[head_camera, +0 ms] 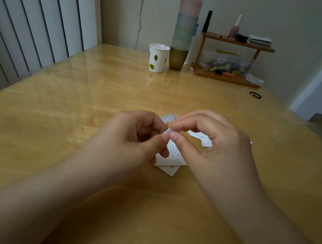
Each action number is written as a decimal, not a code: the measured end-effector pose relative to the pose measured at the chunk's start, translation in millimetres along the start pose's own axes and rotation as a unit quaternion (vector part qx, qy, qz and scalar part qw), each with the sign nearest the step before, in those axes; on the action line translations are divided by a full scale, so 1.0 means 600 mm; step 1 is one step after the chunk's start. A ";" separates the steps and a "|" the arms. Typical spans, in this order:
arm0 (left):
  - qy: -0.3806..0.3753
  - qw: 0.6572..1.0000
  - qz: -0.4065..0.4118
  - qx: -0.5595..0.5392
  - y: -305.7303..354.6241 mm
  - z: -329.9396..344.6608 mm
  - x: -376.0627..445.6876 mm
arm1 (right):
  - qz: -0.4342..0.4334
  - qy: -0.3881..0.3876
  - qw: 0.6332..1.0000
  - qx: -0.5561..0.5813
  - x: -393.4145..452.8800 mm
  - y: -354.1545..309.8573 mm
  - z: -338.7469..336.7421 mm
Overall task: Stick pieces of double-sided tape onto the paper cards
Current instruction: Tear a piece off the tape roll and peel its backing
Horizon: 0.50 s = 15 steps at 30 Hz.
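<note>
Two bare forearms enter from 7 and 5 o'clock and meet over the middle of the table (79, 98). Left hand (135, 137): fingers curled, thumb and forefinger pinching a small translucent tape piece (167, 130) from its 9 o'clock side. Right hand (209, 146): fingers curled, thumb and forefinger tips closed on the same piece from 3 o'clock, so both hands are clamped on it, nail to nail. Step in hand, by judgement: peeling the backing off the piece, or separating it, above the cards; which of the two cannot be told. Directly beneath the fingertips, at 6 o'clock of the pinch, lie printed cards (173, 158), a few overlapping, flat on the table, untouched by the tape. More cards (200, 137) lie at 3 o'clock, partly hidden by the right hand. A white curved strip (168, 117), perhaps tape liner, shows at 12 o'clock just behind the fingers. Next move, by judgement: free the sticky face, lower the piece onto a card and press it flat; this calls for a light pinch at one edge only, lest the piece fold on itself or cling to a finger. Farther, at 12 o'clock: a leaf-print paper cup (158, 58), just beside a tall stack of cups (184, 35). At 1 o'clock: a wooden shelf (236, 43) with bottles above and a clear box of small items below. At 2 o'clock: a black hair tie (255, 95) lying alone.
</note>
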<state>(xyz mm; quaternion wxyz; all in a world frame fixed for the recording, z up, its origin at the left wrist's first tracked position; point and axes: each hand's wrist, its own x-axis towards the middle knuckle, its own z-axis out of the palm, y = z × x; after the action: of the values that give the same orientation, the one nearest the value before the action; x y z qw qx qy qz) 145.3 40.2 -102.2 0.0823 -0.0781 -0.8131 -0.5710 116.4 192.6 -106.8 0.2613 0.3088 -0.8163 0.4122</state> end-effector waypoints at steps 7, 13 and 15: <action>0.038 0.999 0.024 0.030 -0.004 -0.001 -0.001 | -0.006 -0.011 1.000 -0.009 -0.001 -0.002 0.005; 0.044 0.998 0.034 0.040 0.002 0.000 -0.002 | -0.022 0.001 1.000 0.011 -0.001 -0.005 0.010; 0.046 0.999 0.023 0.019 0.000 -0.001 -0.002 | -0.042 0.004 0.999 0.003 -0.001 -0.006 0.009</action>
<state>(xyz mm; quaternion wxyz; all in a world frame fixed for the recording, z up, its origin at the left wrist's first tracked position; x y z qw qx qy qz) 146.2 39.8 -102.5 0.1338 -0.0692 -0.8170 -0.5567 118.3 186.2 -108.2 0.2807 0.3423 -0.8004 0.4043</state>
